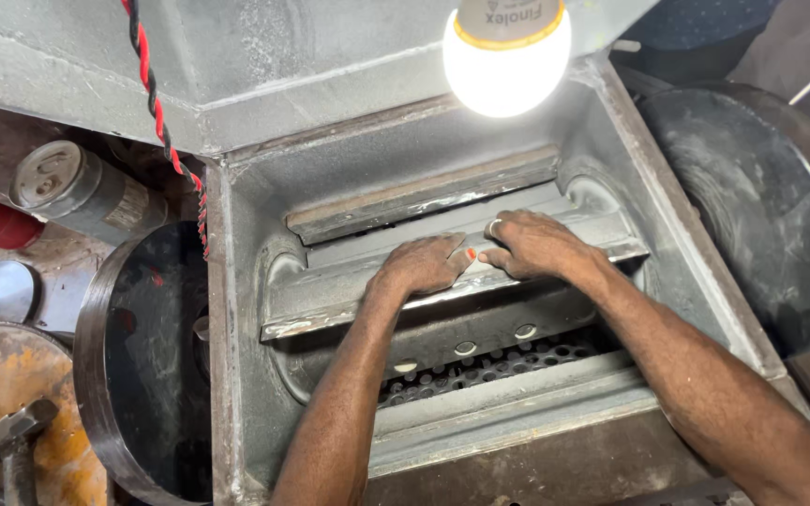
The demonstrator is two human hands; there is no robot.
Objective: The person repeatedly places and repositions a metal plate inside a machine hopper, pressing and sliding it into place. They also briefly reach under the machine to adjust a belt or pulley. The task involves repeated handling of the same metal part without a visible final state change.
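Both my hands reach into an open grey metal machine housing (236, 309). My left hand (424, 264) lies palm down on a long steel blade bar (330, 302) of the rotor inside, fingers curled over its top edge. My right hand (533, 244) rests beside it on the same bar, fingers spread flat, a ring on one finger. The two hands touch at the fingertips. Below the bar sits a perforated screen (499, 361) with round holes. A second flat bar (405, 199) runs behind the hands.
A lit bulb (506, 56) hangs over the housing. A red-and-black twisted wire (166, 131) drops along the left. Large dark flywheels stand at left (133, 365) and right (761, 206). A metal cylinder (77, 192) and a hammer (16, 440) lie at left.
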